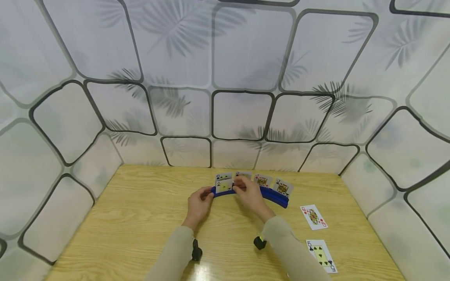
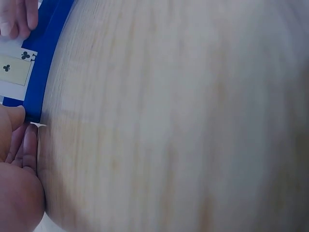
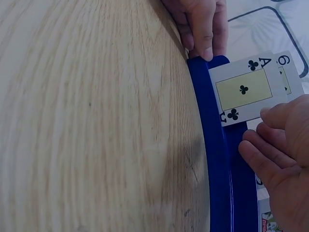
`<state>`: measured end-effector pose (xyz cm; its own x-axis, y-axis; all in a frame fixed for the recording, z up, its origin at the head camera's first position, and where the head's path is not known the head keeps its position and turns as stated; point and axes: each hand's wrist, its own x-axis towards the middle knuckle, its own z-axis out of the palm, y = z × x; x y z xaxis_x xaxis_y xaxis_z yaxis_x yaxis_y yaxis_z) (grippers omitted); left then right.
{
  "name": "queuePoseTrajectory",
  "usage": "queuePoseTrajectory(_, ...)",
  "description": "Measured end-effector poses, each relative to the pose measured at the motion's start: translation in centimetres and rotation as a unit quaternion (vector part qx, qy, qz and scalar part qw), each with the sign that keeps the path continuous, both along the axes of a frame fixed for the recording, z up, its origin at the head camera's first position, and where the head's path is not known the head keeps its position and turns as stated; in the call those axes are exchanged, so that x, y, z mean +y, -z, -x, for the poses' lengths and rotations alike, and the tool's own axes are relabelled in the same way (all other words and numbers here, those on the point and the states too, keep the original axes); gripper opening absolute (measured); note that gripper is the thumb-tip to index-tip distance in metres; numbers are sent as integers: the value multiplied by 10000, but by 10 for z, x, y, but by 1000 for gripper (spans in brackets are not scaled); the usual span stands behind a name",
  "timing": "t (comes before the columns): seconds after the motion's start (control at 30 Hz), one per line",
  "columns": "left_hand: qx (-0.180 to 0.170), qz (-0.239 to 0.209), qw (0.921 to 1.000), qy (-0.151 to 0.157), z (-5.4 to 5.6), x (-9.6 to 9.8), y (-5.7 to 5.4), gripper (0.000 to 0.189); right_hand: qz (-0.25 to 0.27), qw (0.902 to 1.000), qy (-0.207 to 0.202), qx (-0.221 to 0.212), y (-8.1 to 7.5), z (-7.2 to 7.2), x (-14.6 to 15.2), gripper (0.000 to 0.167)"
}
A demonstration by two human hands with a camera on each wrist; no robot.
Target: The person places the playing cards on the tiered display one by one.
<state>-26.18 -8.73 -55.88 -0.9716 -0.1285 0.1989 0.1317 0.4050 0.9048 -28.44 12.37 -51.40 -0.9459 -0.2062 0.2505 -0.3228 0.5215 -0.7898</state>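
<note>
A curved blue card holder stands toward the back of the wooden table. Its left end is gripped by my left hand, thumb on top and fingers at the outer side. An ace of clubs sits upright in the holder near that end, in front of a six that shows above it. My right hand pinches the ace at its right edge, with the thumb on its face. Farther right in the holder stand a partly covered card and two face cards, one red and one black.
On the table to the right lie a queen of diamonds and, nearer to me, a five of clubs, both face up. A patterned cloth wall encloses the table's back and sides.
</note>
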Motion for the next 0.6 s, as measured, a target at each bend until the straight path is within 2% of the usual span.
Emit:
queuePoseTrajectory(0.27, -17, -57, 10000, 22, -1, 0, 0, 24, -140, 9999, 34, 8, -1, -12, 17, 24)
queuePoseTrajectory(0.4, -6, -35, 10000, 12, -1, 0, -1, 24, -275, 9996, 56, -3, -5, -21, 27, 21)
queuePoseTrajectory(0.6, -91, -87, 9999, -2, -1, 0, -2, 25, -509, 9987, 54, -77, -11, -34, 47, 25)
